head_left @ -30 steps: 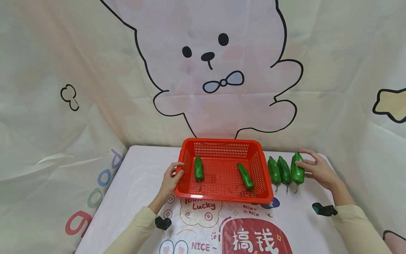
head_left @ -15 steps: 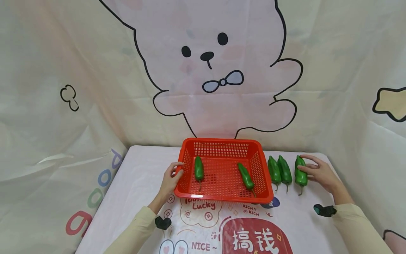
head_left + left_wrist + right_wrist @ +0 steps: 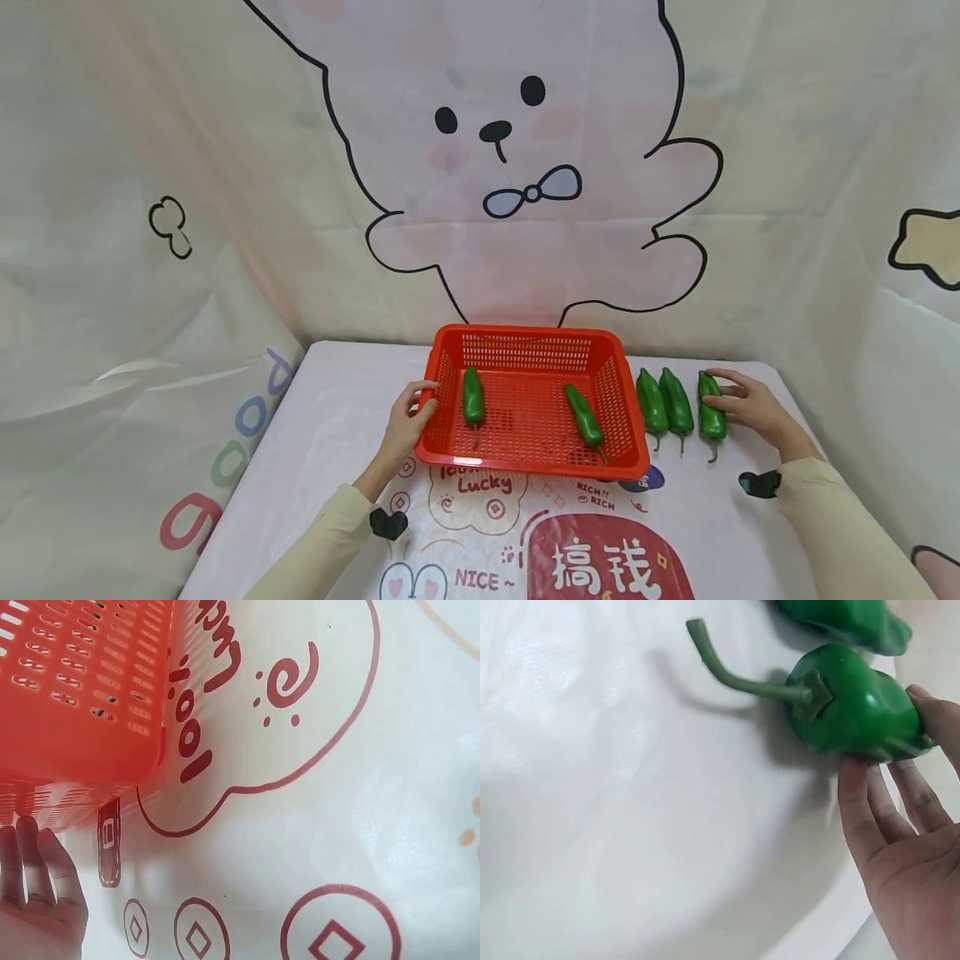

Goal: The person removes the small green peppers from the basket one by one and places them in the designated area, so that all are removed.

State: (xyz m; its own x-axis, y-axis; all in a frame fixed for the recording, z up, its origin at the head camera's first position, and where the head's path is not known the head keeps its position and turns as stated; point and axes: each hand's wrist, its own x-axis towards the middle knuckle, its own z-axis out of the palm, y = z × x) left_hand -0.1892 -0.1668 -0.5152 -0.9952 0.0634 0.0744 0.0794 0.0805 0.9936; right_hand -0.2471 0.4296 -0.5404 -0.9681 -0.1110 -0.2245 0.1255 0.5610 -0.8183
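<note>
My left hand (image 3: pixel 405 419) holds the left rim of a red plastic basket (image 3: pixel 517 471), thumb and forefinger at the edge. In the left wrist view, the straight fingers (image 3: pixel 34 862) touch the basket's outer wall. Two green peppers lie inside, one pepper (image 3: pixel 473 397) at the left and another pepper (image 3: pixel 584 415) at the right. Beyond the basket's right side, my right hand (image 3: pixel 756 410) holds a green pepper (image 3: pixel 711 417) between thumb and fingertips, its stem toward the near side. The right wrist view shows this pepper (image 3: pixel 855 705) close over the white surface.
Between the basket and the right hand lie two more green peppers, a pepper (image 3: pixel 651 402) and a pepper (image 3: pixel 677 402), side by side. A white printed cloth (image 3: pixel 480 542) covers the table. A cartoon-printed backdrop (image 3: pixel 525 250) rises behind and along both sides.
My right hand has shifted its pepper slightly to the right and nearer, widening the gap to the other two. The left hand and basket stay in place.
</note>
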